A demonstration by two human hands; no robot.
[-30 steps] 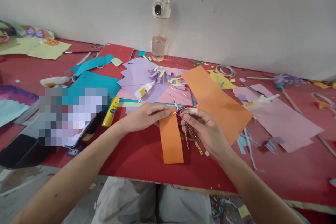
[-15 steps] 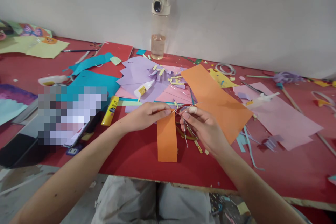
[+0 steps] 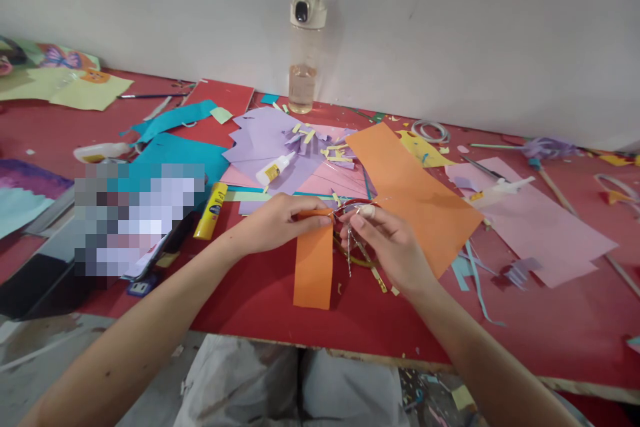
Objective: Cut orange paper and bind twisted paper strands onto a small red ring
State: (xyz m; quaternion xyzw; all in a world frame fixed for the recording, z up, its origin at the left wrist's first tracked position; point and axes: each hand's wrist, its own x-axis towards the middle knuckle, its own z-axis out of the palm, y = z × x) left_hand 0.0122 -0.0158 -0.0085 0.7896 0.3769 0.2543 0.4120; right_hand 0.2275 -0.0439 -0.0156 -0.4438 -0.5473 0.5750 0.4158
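Observation:
My left hand point(image 3: 290, 219) pinches the top edge of an orange paper strip point(image 3: 313, 267), which hangs down above the red table. Close beside it, my right hand point(image 3: 383, 233) is closed on a thin silvery twisted string point(image 3: 349, 260), whose ends dangle below the fingers. A white wrap sits on one right finger. Between the hands, the string runs to the top corner of the strip; its exact fastening there is too small to make out. Partly hidden behind the right hand is a thin curved hoop point(image 3: 356, 261), yellowish at its lower side.
A large orange sheet point(image 3: 415, 193) lies behind the right hand. Around are a glue stick point(image 3: 211, 211), a glue bottle point(image 3: 275, 169), purple paper point(image 3: 270, 127), pink paper point(image 3: 530, 220), a blurred-out device point(image 3: 145, 227) and a water bottle point(image 3: 302, 60) by the wall.
The lower end of the orange strip has swung slightly left. The dangling string has shifted a little left and hangs straighter. Both hands stay nearly in place.

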